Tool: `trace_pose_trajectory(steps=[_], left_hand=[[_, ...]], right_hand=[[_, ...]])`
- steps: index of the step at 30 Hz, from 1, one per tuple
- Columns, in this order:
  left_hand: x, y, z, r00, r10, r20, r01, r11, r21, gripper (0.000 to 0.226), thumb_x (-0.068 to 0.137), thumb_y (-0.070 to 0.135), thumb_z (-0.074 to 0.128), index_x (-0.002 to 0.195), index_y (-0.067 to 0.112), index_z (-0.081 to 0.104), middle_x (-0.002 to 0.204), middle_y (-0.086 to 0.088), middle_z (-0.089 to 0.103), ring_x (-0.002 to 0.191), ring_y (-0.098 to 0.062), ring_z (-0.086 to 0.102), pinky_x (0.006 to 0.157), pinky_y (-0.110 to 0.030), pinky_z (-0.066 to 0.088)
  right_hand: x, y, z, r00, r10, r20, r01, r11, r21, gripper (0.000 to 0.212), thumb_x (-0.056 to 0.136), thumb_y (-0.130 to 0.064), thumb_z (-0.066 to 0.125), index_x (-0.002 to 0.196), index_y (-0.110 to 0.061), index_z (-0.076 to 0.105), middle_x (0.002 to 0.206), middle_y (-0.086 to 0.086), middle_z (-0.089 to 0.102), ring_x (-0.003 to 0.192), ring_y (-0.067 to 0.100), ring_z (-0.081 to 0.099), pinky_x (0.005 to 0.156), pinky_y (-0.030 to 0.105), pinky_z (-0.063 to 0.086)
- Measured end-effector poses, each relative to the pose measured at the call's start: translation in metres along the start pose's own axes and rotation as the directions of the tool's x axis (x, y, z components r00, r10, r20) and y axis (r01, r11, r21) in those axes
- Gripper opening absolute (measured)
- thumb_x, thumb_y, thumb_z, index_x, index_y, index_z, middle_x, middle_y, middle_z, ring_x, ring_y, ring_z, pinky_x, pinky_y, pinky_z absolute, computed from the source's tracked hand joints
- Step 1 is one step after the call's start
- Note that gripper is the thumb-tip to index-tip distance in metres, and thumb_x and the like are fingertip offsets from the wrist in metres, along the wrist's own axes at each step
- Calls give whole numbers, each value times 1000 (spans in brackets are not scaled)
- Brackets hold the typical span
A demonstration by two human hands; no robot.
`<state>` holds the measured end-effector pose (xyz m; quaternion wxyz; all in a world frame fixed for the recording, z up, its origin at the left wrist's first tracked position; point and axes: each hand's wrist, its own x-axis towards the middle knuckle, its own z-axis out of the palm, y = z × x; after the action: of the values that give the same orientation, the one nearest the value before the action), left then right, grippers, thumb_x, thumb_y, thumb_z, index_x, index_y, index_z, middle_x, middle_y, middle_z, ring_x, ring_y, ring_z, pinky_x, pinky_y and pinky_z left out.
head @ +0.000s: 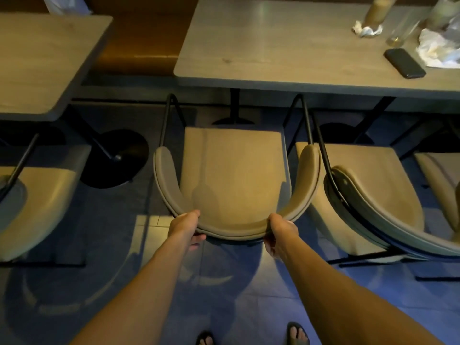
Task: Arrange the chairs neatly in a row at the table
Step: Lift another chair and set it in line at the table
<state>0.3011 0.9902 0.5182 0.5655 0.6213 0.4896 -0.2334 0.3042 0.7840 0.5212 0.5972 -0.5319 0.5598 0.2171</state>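
A tan padded chair with a curved backrest and black metal legs faces the grey table straight ahead of me. Its seat front sits just short of the table's near edge. My left hand grips the left part of the curved backrest rim. My right hand grips the right part of the same rim. A second matching chair stands close on the right, its backrest almost touching the middle chair's right arm. A third chair stands at the left, by another table.
On the right table lie a black phone, crumpled napkins, glasses and a bottle. Black round table bases stand on the blue tiled floor. A brown bench runs behind the tables. Another chair's edge shows far right.
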Motion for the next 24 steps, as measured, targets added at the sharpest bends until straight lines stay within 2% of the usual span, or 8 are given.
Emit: trace_pose_trajectory(steps=[4, 7, 13, 21, 24], left_hand=[[15, 32, 10, 1000, 3, 6, -3, 1000, 13, 32, 95, 41, 51, 115, 17, 54, 113, -7, 64, 60, -19, 63, 87, -42, 52], [27, 56, 17, 1000, -1, 4, 1, 1000, 26, 30, 94, 40, 51, 113, 17, 54, 112, -6, 63, 60, -20, 63, 88, -43, 52], [35, 69, 19, 998, -67, 5, 67, 996, 60, 35, 94, 40, 51, 118, 15, 56, 110, -9, 66, 63, -21, 64, 77, -40, 51], [33, 76, 15, 994, -95, 46, 91, 992, 87, 41, 95, 42, 51, 125, 14, 55, 114, -9, 67, 66, -20, 64, 83, -43, 49], [31, 76, 13, 994, -85, 68, 78, 992, 95, 41, 95, 42, 51, 125, 14, 54, 113, -9, 65, 66, -20, 64, 90, -45, 48]], right_hand=[[8, -28, 15, 1000, 7, 5, -7, 1000, -21, 13, 89, -25, 55, 94, -14, 57, 99, 13, 65, 81, 24, 60, 50, 30, 46], [17, -48, 25, 1000, -3, -9, 3, 1000, -29, 10, 89, -25, 55, 87, -15, 54, 98, 14, 64, 80, 25, 60, 50, 31, 47], [26, -59, 34, 997, 10, -82, -15, 998, -56, 20, 85, -24, 54, 101, -13, 59, 98, 15, 63, 81, 27, 60, 46, 28, 44], [21, -64, 36, 995, 11, -97, -16, 999, -48, 20, 88, -23, 55, 104, -11, 57, 99, 15, 62, 81, 28, 59, 46, 27, 41], [15, -65, 30, 998, 37, -60, -43, 993, -112, 29, 89, -35, 57, 104, -10, 59, 97, 14, 64, 76, 26, 60, 44, 25, 44]])
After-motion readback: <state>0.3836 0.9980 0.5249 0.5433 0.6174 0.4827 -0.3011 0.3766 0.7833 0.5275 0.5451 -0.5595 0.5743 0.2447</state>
